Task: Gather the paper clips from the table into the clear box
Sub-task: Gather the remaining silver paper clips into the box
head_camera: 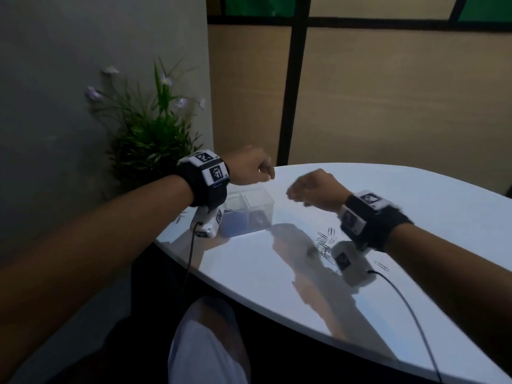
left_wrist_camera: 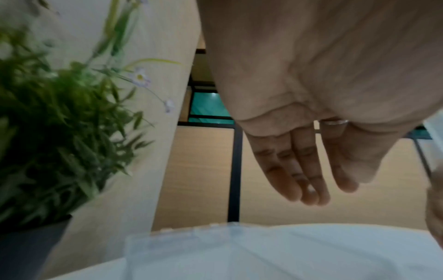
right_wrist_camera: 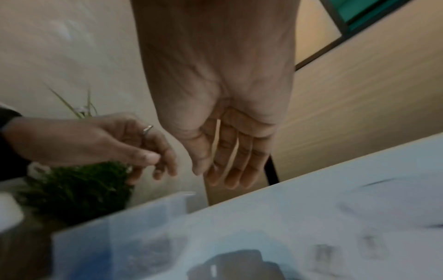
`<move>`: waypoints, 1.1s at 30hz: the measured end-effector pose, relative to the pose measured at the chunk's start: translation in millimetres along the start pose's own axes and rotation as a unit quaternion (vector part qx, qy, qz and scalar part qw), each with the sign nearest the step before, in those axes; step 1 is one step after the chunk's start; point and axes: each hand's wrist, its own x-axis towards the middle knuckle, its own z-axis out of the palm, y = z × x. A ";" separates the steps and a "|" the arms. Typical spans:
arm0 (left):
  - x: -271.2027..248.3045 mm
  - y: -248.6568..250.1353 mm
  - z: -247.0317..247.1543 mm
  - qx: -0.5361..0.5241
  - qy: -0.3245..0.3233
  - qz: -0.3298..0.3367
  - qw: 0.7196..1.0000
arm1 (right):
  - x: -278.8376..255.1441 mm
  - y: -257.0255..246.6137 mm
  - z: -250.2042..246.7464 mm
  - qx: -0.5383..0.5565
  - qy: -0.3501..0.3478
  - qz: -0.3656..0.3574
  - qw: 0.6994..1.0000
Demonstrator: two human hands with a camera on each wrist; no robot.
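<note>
A clear box (head_camera: 246, 212) with two compartments stands near the left edge of the white table (head_camera: 277, 278); something dark lies in it. Several silver paper clips (head_camera: 324, 245) lie in a loose pile to its right, and one lone clip (head_camera: 381, 266) lies further right. My left hand (head_camera: 267, 174) hovers above the box's far side, fingers straight and relaxed (left_wrist_camera: 311, 191), holding nothing. My right hand (head_camera: 293, 194) hangs in the air just right of the box, fingers extended downward (right_wrist_camera: 230, 180), nothing between them. The right wrist view is blurred; the box (right_wrist_camera: 143, 227) shows below both hands.
A potted green plant (head_camera: 155, 134) with small pale flowers stands off the table's left edge, close behind the box, in a dark pot (left_wrist_camera: 28, 246). A wood-panelled wall (head_camera: 388, 106) is behind. My knee (head_camera: 205, 342) is below the table's near edge. Cables hang from both wrist cameras.
</note>
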 end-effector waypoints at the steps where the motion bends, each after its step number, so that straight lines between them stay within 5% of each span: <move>1: 0.5 7.1 7.7 0.002 -0.018 0.020 1.000 | -8.2 15.7 -11.4 -0.060 -0.017 0.009 0.998; 8: -1.1 69.1 92.7 0.098 -0.127 0.104 0.982 | -61.1 107.8 -50.9 -0.270 -0.114 0.116 0.949; 15: 4.5 96.0 127.8 0.106 -0.170 0.097 0.975 | -71.9 117.1 -27.9 -0.270 -0.145 0.012 0.952; 20: 11.0 106.2 126.4 0.033 -0.120 0.086 0.989 | -90.4 109.7 -30.1 -0.215 -0.110 -0.026 0.970; 23: 13.7 109.5 129.6 0.018 -0.101 0.071 0.992 | -105.8 115.6 -47.3 -0.182 -0.074 0.007 0.981; 26: 15.0 109.2 130.5 0.009 -0.090 0.060 0.994 | -122.3 124.8 -65.8 -0.215 -0.126 0.071 0.966; 33: -0.8 109.3 124.1 0.015 -0.106 0.046 0.993 | -126.7 123.1 -52.7 -0.188 -0.090 0.065 0.976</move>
